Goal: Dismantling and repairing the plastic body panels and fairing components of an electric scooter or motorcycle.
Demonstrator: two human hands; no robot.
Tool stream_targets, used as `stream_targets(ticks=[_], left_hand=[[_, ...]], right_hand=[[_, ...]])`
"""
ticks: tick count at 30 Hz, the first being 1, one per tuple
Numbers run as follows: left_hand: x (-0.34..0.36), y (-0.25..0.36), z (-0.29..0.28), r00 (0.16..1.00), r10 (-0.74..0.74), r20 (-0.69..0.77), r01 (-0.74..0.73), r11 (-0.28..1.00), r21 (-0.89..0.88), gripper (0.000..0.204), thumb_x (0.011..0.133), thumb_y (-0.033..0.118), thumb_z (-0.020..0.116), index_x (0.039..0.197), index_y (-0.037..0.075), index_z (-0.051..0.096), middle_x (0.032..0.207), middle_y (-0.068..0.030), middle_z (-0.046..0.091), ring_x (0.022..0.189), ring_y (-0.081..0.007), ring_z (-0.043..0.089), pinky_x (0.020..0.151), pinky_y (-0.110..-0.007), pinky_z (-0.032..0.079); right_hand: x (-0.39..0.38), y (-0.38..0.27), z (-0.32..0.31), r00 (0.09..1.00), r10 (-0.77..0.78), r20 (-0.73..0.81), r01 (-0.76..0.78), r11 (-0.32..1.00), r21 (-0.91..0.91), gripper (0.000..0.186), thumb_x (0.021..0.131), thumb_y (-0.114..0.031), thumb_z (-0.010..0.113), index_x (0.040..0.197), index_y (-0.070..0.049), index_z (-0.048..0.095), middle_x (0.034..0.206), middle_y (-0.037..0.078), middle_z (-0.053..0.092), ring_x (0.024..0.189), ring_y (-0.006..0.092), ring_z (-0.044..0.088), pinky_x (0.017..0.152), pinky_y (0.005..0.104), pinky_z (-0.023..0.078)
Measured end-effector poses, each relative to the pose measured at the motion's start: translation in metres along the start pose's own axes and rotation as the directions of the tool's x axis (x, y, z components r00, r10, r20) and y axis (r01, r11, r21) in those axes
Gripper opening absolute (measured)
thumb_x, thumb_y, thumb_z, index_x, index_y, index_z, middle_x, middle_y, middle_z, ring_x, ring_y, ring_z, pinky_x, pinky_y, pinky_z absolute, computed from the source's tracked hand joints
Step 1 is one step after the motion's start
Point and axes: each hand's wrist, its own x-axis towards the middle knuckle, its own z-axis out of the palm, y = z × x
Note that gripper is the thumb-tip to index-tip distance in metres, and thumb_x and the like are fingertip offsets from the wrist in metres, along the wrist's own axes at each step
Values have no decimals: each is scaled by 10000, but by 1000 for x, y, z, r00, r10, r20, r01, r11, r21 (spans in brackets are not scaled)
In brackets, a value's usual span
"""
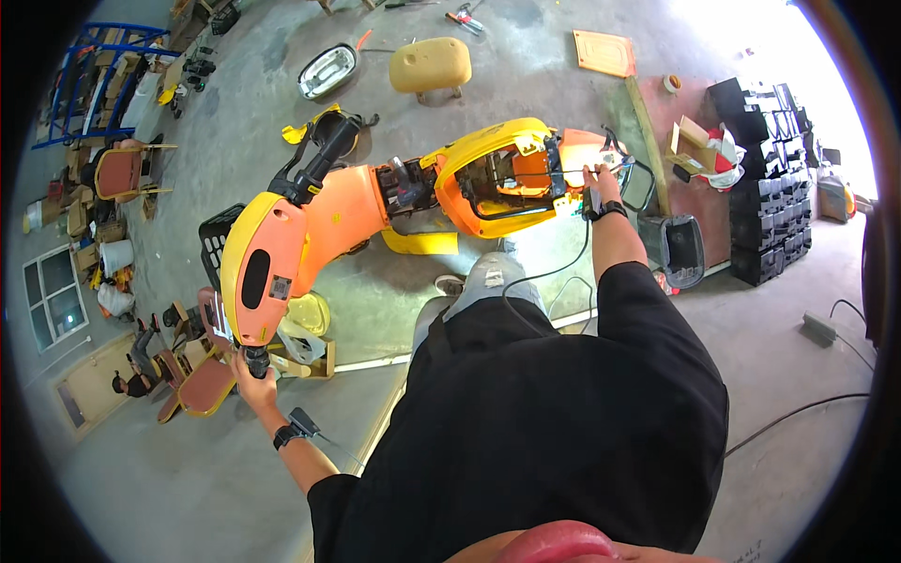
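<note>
An orange and yellow scooter [328, 220] with its seat removed stands on the concrete floor in front of me. My left hand [251, 368] is closed around the black handlebar grip [255, 359] at the lower left. My right hand [597, 180] reaches out to the scooter's rear end [582, 155] and grips the frame there, beside the open yellow body shell [488, 178]. Both wrists wear black bands. My black shirt and grey trousers fill the lower middle.
A tan seat cushion [430, 64] and a headlight housing [327, 71] lie beyond the scooter. Black crates [765, 216] are stacked at the right, next to a black basket [678, 249]. Chairs and clutter line the left; a blue rack [89, 80] stands far left. Cables cross the floor at the right.
</note>
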Motion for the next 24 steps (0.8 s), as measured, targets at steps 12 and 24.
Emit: stream_targets(ticks=[12,24], left_hand=[[2,-12,7,995,81,-56,-78,996,50,687,622,67,707,1272,89,486,1299,-161,461,1183,-394,460,962,-458,401],[-2,-24,9,992,117,-45,-119,992,-50,653,767,406,682,1280,59,475,1264,-213,434,1143,-420,466,944,-497,395]], right_hand=[[-12,12,-15,955,182,236,-267,874,405,375,948,-294,412,1301,-169,441,1361,66,469,1234,281,444,925,473,406],[-204,161,-15,969,-170,181,218,238,-947,360,804,-226,563,1080,-2,621,1007,228,654,887,358,641,784,403,505]])
